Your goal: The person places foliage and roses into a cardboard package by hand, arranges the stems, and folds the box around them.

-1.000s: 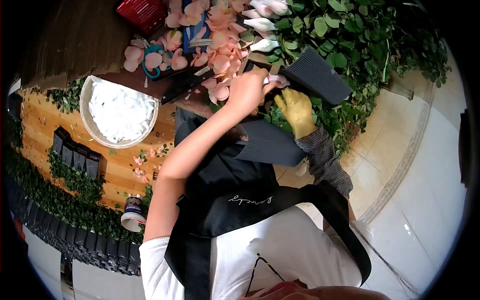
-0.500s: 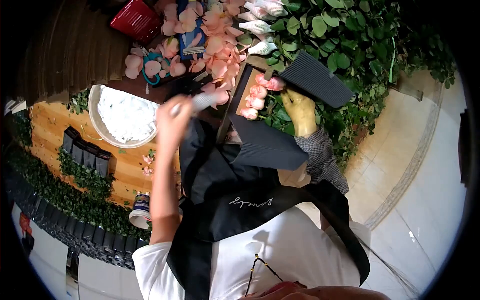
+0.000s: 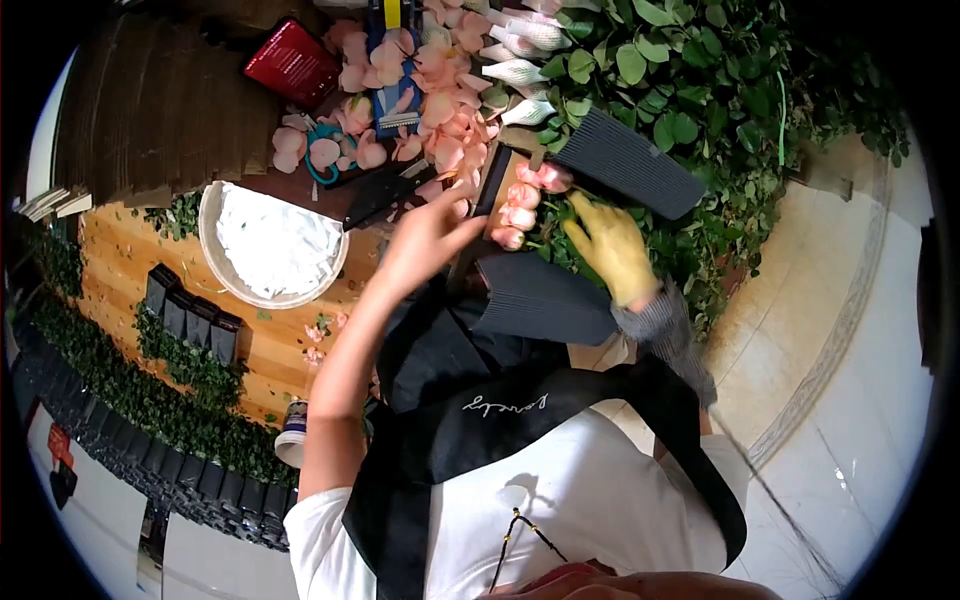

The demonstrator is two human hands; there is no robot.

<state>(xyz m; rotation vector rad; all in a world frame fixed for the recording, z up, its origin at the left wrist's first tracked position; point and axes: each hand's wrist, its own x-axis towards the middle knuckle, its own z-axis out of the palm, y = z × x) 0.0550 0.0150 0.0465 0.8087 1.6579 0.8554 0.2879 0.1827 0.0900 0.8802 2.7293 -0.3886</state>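
My bare left hand (image 3: 436,235) reaches in from the left, thumb and fingers apart, close to the near side of a small bunch of pink roses (image 3: 517,205). I see nothing held in it. The roses lie in a row on brown board, between two dark grey ribbed panels, one (image 3: 545,300) nearer my body and another (image 3: 630,160) farther off. My right hand (image 3: 612,250), in a yellow glove, hovers over the leafy stems just right of the blooms, fingers spread. Whether its fingertips touch the stems I cannot tell.
A round basin (image 3: 208,245) full of white pieces stands at left. Loose pink petals (image 3: 440,95), teal-handled scissors (image 3: 318,170) and a red box (image 3: 291,65) lie at the back. White-netted buds (image 3: 515,72) sit beside piled green foliage (image 3: 690,90). Cardboard sheets (image 3: 130,110) are stacked at upper left.
My left hand has moved right, from beside the basin to the roses, and the white mesh sleeve it held is gone from it. My right hand has drawn back slightly from the blooms, fingers spreading.
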